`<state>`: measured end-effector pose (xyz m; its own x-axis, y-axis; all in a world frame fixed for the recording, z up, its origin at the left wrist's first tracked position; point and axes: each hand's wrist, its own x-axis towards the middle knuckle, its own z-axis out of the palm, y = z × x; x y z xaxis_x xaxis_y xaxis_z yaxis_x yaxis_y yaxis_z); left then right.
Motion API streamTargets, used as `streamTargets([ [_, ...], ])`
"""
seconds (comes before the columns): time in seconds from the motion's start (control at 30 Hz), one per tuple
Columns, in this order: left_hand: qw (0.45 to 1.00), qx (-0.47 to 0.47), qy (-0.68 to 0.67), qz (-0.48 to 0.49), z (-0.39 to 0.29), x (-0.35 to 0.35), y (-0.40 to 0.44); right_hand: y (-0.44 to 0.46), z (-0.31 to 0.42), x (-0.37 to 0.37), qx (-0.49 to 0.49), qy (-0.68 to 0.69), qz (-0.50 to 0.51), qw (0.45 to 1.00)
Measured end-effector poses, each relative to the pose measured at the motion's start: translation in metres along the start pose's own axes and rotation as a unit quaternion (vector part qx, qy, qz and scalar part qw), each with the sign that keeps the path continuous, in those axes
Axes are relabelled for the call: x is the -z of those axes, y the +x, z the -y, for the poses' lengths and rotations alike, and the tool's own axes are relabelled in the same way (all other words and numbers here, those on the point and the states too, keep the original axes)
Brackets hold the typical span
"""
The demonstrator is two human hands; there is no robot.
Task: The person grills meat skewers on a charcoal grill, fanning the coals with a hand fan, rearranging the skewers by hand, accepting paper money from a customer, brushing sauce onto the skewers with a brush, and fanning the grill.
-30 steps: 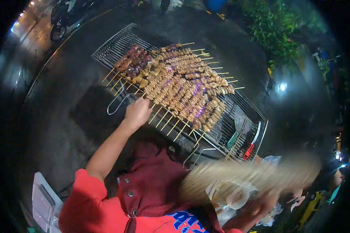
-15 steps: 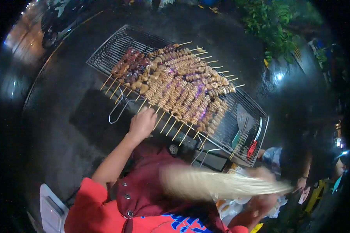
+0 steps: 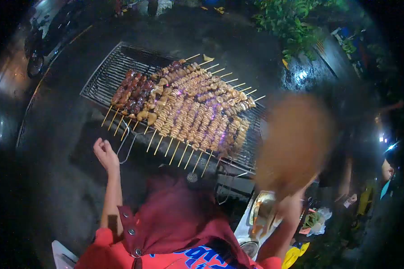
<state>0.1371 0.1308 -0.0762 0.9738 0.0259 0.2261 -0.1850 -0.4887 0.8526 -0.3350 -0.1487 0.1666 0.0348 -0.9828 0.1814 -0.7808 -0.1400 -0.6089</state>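
Across the grill [image 3: 107, 67] lie several bamboo skewers of pale, coiled meat [image 3: 191, 117] that looks like intestine. At the left end sit darker, glazed meat skewers [image 3: 132, 92]. My left hand [image 3: 106, 154] is raised beside the near sticks at the left, holding nothing, its fingers loosely bent and apart. A broad, tan hand fan [image 3: 296, 143], smeared by motion, is upright over the grill's right end. My right hand [image 3: 288, 207] grips it low down; the fingers are blurred. The fan hides the grill's right end.
Below the fan is a tray with brownish contents [image 3: 261, 210], beside a round container [image 3: 249, 249]. A plastic bag [image 3: 319, 222] and a yellow item [image 3: 294, 255] lie to the right. Green foliage [image 3: 296, 27] hangs behind the grill. Wire legs [image 3: 129, 145] stick out in front.
My left hand has let go of a skewer stick and moved left, away from the grill. The fan has swung from low across my front up over the grill's right end. The view has shifted.
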Motion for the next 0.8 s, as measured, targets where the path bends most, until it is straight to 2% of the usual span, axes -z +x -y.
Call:
streamTargets([
  [0.07, 0.996, 0.072, -0.052, 0.027, 0.011, -0.010, -0.009, -0.033, -0.017, 0.041, 0.107, -0.197, 0.030, 0.974],
  [0.13, 0.986, 0.129, -0.073, 0.075, 0.041, -0.019, -0.017, -0.031, -0.009, 0.032, 0.246, -0.267, -0.048, 0.930],
  [0.2, 0.975, 0.164, -0.133, 0.065, 0.042, -0.027, -0.022, -0.013, 0.020, 0.000, 0.152, -0.121, -0.105, 0.975],
  [0.27, 0.968, 0.179, -0.163, 0.058, 0.033, -0.025, -0.025, -0.006, 0.032, 0.000, -0.024, -0.011, -0.014, 1.000],
  [0.37, 0.967, 0.179, -0.160, 0.080, 0.027, -0.024, -0.023, -0.012, 0.029, 0.028, -0.014, -0.038, 0.099, 0.994],
  [0.47, 0.961, 0.188, -0.175, 0.102, 0.019, -0.020, -0.025, -0.018, 0.028, 0.020, 0.022, 0.107, -0.013, 0.994],
  [0.57, 0.959, 0.185, -0.188, 0.102, 0.014, -0.018, -0.026, -0.036, 0.061, -0.052, 0.072, -0.008, -0.242, 0.968],
  [0.7, 0.949, 0.209, -0.199, 0.129, 0.012, -0.016, -0.021, -0.033, 0.021, -0.014, 0.110, -0.115, -0.195, 0.968],
  [0.8, 0.949, 0.199, -0.202, 0.140, 0.007, -0.014, -0.024, -0.039, -0.003, 0.000, 0.074, -0.101, -0.148, 0.981],
])
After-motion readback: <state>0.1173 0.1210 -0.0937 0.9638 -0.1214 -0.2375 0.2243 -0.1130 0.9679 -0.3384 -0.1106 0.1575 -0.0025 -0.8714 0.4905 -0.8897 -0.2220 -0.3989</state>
